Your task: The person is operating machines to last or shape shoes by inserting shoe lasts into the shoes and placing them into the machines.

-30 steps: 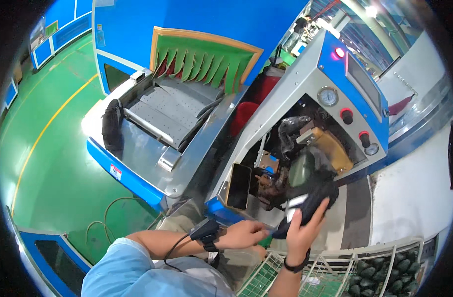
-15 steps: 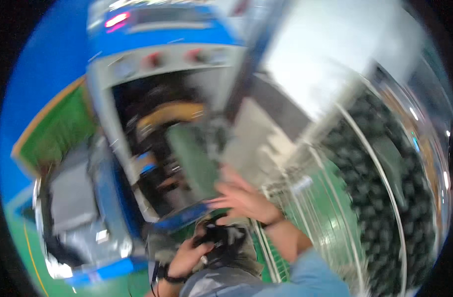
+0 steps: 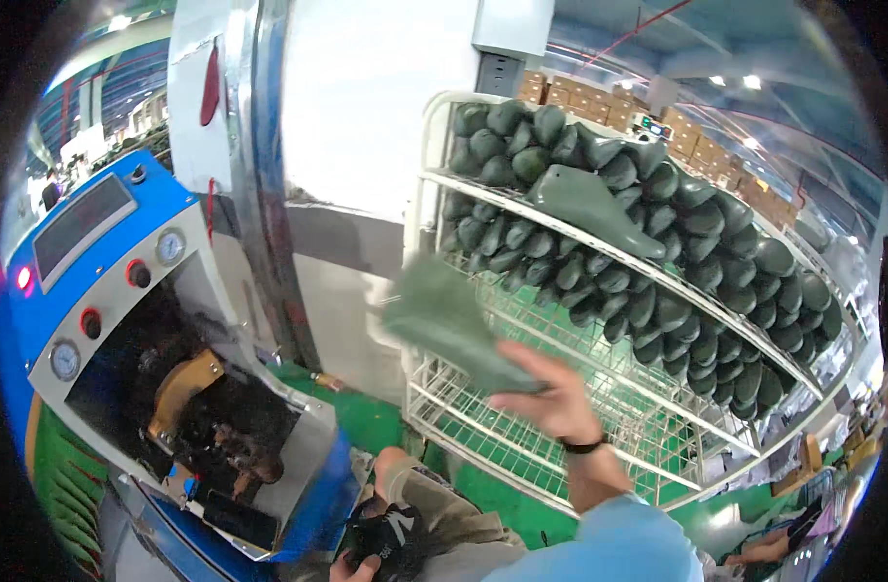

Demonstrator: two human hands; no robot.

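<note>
A dark green shoe last (image 3: 449, 320) is in my right hand (image 3: 560, 403), which grips it at its narrow end; it is slightly blurred, held in front of the white wire rack (image 3: 599, 412). Low in the view, near my lap, my left hand (image 3: 359, 567) is closed on a black shoe upper (image 3: 394, 533) with white markings. Only part of that hand shows. Many green lasts (image 3: 648, 310) lie packed on the rack's tiers. One single last (image 3: 590, 206) lies lengthwise along the upper tier's near edge.
A blue and grey machine (image 3: 104, 228) with dials, red knobs and a screen stands on the left, a curved yellowish part (image 3: 187, 388) inside its opening. Behind are a white panel (image 3: 376, 107) and stacked cartons (image 3: 696, 141). The floor (image 3: 493, 504) is green.
The view has swung right from the machine to the rack. My right hand has moved away from the machine with the green last. My left hand still holds the black upper.
</note>
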